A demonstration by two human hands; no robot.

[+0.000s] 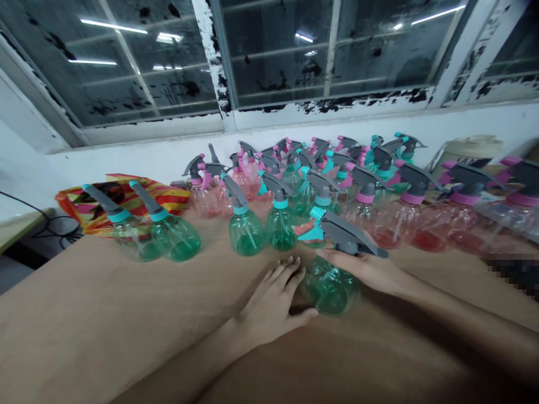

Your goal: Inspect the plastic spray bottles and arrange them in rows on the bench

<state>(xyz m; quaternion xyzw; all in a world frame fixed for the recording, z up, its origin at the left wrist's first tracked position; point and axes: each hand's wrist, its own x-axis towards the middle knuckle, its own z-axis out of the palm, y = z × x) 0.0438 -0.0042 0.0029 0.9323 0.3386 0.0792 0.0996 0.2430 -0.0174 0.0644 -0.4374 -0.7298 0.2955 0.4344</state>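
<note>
A green spray bottle (332,286) with a teal collar and grey trigger head tilts a little above the brown tabletop. Its neck is gripped by my right hand (366,266), whose fingers wrap behind the head and show partly at the teal nozzle. Just left of this bottle lies my left hand (273,303), palm down with the fingers stretched out. Its thumb tip comes near the bottle's base; whether it touches I cannot tell. Beyond my hands stand a green spray bottle (281,224) and another green spray bottle (246,230).
Two green bottles (174,238) stand at the left before a red-yellow plastic bag (168,193). Several pink-collared bottles (389,224) line the right, with more crowded behind. A beige container (467,148) sits at the back right, under the window (328,50). Black cables (54,224) hang at the left.
</note>
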